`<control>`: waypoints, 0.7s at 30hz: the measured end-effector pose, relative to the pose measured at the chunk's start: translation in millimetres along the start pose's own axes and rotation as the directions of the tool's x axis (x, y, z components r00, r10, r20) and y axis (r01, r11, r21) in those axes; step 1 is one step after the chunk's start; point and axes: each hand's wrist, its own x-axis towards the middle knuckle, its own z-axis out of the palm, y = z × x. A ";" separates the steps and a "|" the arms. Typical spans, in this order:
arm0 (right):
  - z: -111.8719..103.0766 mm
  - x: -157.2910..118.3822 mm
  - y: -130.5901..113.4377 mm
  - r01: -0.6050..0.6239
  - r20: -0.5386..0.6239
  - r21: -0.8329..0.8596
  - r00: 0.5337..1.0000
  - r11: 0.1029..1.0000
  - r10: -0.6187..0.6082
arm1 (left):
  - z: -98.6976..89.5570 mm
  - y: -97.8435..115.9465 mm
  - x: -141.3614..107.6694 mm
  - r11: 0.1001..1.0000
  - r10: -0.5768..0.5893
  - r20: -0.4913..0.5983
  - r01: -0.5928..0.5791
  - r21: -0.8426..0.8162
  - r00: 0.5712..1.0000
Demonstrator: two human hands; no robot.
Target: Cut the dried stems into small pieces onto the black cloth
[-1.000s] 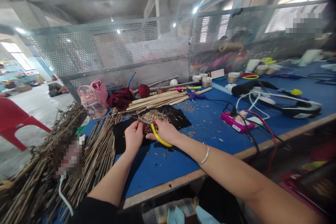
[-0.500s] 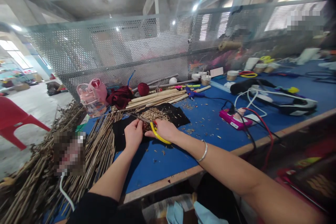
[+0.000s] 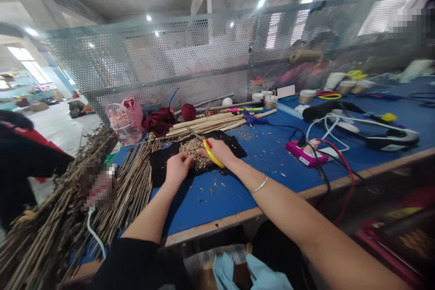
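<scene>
Left hand [image 3: 177, 168]: fingers bent, thumb and forefinger close together at the near edge of the chip heap [image 3: 190, 148]. Could not tell whether the tips met or had hold of a piece. Right hand [image 3: 220, 152]: fingers curled round the yellow-handled scissors [image 3: 213, 156], blades pointing away over the heap; blade gap not readable.

The heap of small, pale brown chips lay on the black cloth [image 3: 235, 145], taken as landmark. Loose chips were also scattered right of the cloth and on the near side of it, over the blue tabletop [image 3: 244, 199].

Progress, judged from the scene: a fair amount was already in small pieces. Long dry stems [image 3: 134, 181] lay left of the cloth, apparently uncut; how many were meant for cutting could not be judged.

Beyond the cloth: pale rods [image 3: 207, 123], dark red fabric [image 3: 159, 122] and a dark red ball [image 3: 188, 112]. Well to its right: a magenta power strip [image 3: 306, 154].

Hard to make out: chips beneath the fingers were hidden; a blurred patch covered something among the stems; a dark-clothed person [image 3: 20, 163], far left of the cloth, was cut off by the frame.
</scene>
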 end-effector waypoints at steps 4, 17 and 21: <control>1.2 6.6 13.7 -0.023 -0.132 0.071 0.991 0.997 0.032 | -14.8 -1.1 8.1 0.993 0.027 -0.018 -0.025 0.113 0.999; 11.8 12.9 21.9 -0.071 -0.167 0.127 0.982 0.989 0.092 | -105.5 -73.6 20.1 0.671 -0.231 0.158 0.040 0.740 0.960; 11.5 11.7 20.2 -0.059 -0.134 0.120 0.988 0.991 0.075 | -103.4 -79.1 23.0 0.696 -0.186 0.166 0.010 0.718 0.968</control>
